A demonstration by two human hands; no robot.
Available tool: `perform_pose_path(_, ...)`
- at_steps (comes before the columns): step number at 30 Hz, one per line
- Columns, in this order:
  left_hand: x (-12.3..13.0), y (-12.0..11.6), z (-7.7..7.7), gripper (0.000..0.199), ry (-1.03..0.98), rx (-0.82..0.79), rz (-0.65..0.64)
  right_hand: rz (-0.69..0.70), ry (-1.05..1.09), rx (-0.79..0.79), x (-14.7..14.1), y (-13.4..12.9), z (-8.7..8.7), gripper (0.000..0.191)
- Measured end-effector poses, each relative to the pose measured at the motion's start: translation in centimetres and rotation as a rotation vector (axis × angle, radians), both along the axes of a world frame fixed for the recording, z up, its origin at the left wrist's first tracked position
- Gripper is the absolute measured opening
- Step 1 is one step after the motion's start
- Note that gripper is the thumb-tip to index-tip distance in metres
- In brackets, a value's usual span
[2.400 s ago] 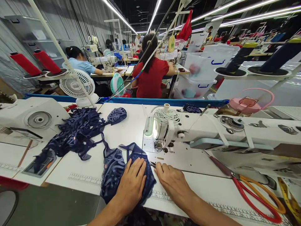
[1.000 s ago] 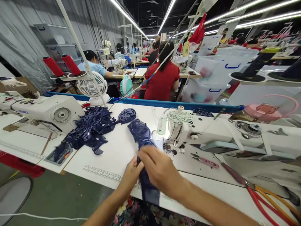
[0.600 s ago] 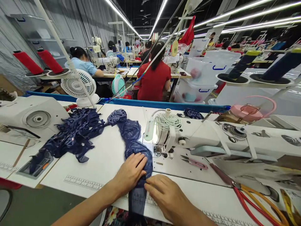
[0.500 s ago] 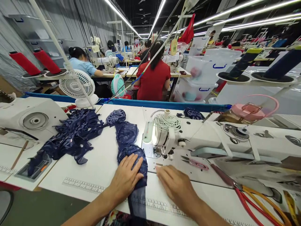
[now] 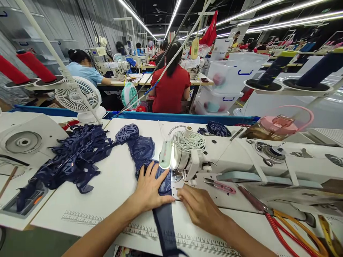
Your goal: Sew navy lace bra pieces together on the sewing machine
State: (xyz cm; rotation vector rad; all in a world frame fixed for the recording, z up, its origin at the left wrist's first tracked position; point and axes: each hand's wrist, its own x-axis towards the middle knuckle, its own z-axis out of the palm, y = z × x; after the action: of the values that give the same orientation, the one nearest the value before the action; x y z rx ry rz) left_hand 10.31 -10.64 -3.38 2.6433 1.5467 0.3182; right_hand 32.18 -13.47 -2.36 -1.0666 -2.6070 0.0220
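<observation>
Navy lace fabric point(image 5: 143, 149) runs from the back of the white table toward its front edge, beside the sewing machine point(image 5: 184, 160). My left hand point(image 5: 151, 189) lies on it with spread fingers, just left of the needle area. My right hand point(image 5: 199, 207) rests on the machine bed right of the fabric, fingers bent together, the thumb and index tips close; whatever they hold is too small to name. Past the needle area lie pink-handled snips point(image 5: 221, 186). A heap of navy pieces point(image 5: 75, 157) sits at the left.
Large scissors point(image 5: 278, 221) with red and orange handles lie at the right. A second machine point(image 5: 29, 137) and a white fan point(image 5: 79, 94) stand left. Behind are a pink-lidded jug point(image 5: 281, 125), thread cones and seated people. Ruler markings point(image 5: 144, 232) line the front edge.
The fabric under my left hand has moved right and forward, closer to the needle area. My left hand has spread its fingers wider. My right hand's fingers are more bent. The view has shifted slightly.
</observation>
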Motion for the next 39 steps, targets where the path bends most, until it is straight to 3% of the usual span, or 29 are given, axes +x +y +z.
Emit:
perform_pose_path(5,1.3,3.2,0.2,0.084,-0.067,-0.048,-0.047,0.191,0.200,-0.073,0.0,-1.5,-0.3,0.012)
perform_pose_path(9,1.3,4.4,1.0,0.081,-0.102,-0.103,-0.095,0.226,0.207,-0.113,-0.5,-1.4,-0.2,0.015)
perform_pose_path(11,1.2,3.5,1.3,0.075,-0.119,-0.067,-0.094,0.220,0.208,-0.110,-0.4,-1.5,-0.2,0.018)
perform_pose_path(14,1.3,0.9,0.8,0.039,-0.129,0.079,-0.106,0.203,0.201,-0.109,-0.3,-1.7,-0.3,0.021)
perform_pose_path(16,1.5,-0.7,0.2,0.029,-0.102,0.165,-0.177,0.194,0.193,-0.115,-0.3,-1.9,-0.4,0.021)
perform_pose_path(19,1.6,-1.7,-0.8,0.031,-0.067,0.214,-0.229,0.190,0.199,-0.124,-0.3,-2.1,-0.2,0.023)
perform_pose_path(23,1.0,-0.9,-1.0,0.034,-0.095,0.164,-0.214,0.184,0.210,-0.174,-0.1,-1.7,0.2,0.022)
perform_pose_path(27,0.5,-0.3,-0.9,0.035,-0.127,0.136,-0.236,-0.066,0.198,-0.022,-0.2,0.1,-0.6,0.027)
perform_pose_path(30,0.4,-0.4,-1.0,0.036,-0.126,0.131,-0.250,-0.173,0.051,0.110,-0.5,1.6,-1.5,0.032)
perform_pose_path(33,0.3,-0.4,-1.1,0.039,-0.114,0.103,-0.252,-0.167,-0.020,0.158,-0.5,2.0,-1.8,0.037)
perform_pose_path(39,0.5,0.2,-0.7,0.043,-0.111,0.035,-0.232,-0.017,0.156,0.094,0.2,-0.1,-1.2,0.026)
